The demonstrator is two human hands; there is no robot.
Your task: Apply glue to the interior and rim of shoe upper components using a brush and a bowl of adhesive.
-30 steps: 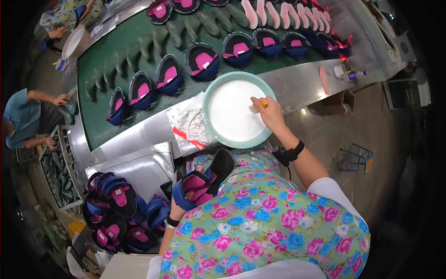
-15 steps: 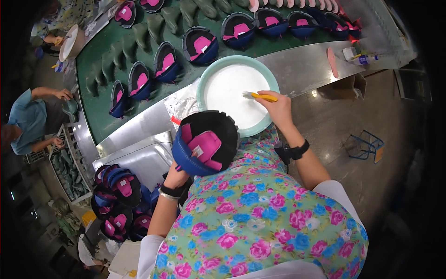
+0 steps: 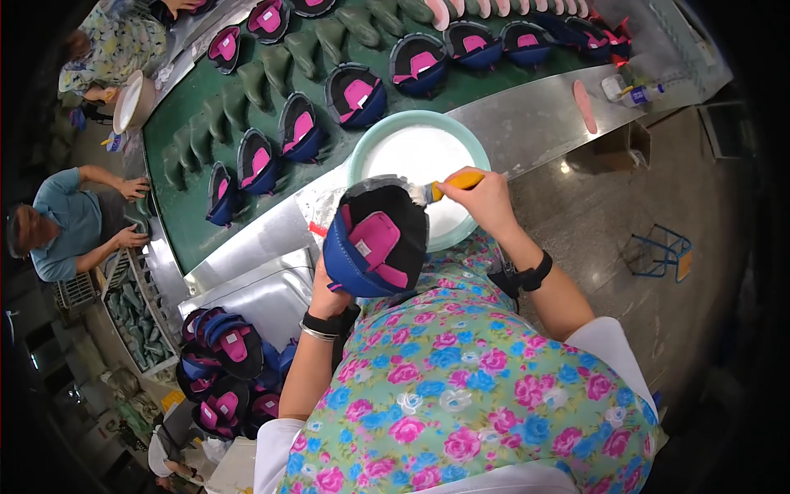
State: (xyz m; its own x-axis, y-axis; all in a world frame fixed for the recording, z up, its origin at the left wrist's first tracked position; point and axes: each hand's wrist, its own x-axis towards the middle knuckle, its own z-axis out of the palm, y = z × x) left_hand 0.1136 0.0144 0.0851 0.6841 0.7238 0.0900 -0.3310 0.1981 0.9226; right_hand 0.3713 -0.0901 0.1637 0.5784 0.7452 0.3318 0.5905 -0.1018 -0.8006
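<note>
My left hand (image 3: 327,293) holds a blue shoe upper (image 3: 355,262) with black inside and pink lining, its opening turned up toward me. In my right hand (image 3: 484,204) is a brush (image 3: 462,182) with a yellow handle, its white-coated bristles at the upper's far right edge. A whitish wet film shows along that edge. Just behind the upper stands a pale green basin (image 3: 471,130) of white liquid, partly hidden by the upper and my right hand.
Similar uppers (image 3: 356,95) and dark green shoe lasts (image 3: 300,53) line the green belt (image 3: 193,235). More uppers are piled (image 3: 234,342) at left. A pink insole (image 3: 584,107) and a bottle (image 3: 642,95) lie on the metal edge. Co-workers (image 3: 70,216) stand at far left. A stool (image 3: 662,251) is at right.
The brush has moved from over the basin left and down to the upper's edge. The upper has shifted slightly right. The co-worker at left has brought both hands to the belt's edge.
</note>
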